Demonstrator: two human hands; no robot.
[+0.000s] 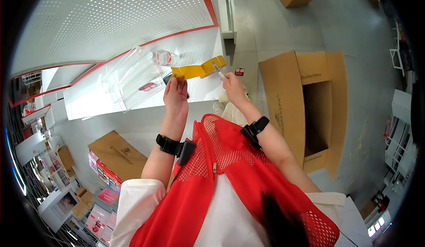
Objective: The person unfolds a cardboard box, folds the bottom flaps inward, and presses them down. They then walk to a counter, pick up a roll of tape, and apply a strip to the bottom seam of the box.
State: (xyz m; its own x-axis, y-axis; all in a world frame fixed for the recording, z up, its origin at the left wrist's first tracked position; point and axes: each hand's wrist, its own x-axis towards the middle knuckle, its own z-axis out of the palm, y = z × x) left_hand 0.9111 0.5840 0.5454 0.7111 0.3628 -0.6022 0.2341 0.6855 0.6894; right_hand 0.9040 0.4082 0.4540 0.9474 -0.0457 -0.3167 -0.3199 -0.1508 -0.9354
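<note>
Between my hands stretches a yellow strip of packing tape (190, 72), bent near its middle, above the white shelf (195, 93). My left hand (176, 94) pinches its left end between thumb and fingers. In my right hand (233, 89) is a slim utility knife (220, 73) with a pale handle, its tip overlapping the right part of the tape. Behind the tape, a clear plastic bottle (162, 57) lies on the shelf. A clear acrylic holder (135, 81) stands to the left of my left hand.
A tall open cardboard box (297, 110) stands on the floor to my right. Another carton (118, 155) is at the lower left. Perforated white panel (128, 17) with red edging rises behind the shelf. A small black-and-red card (239, 72) lies beyond my right hand.
</note>
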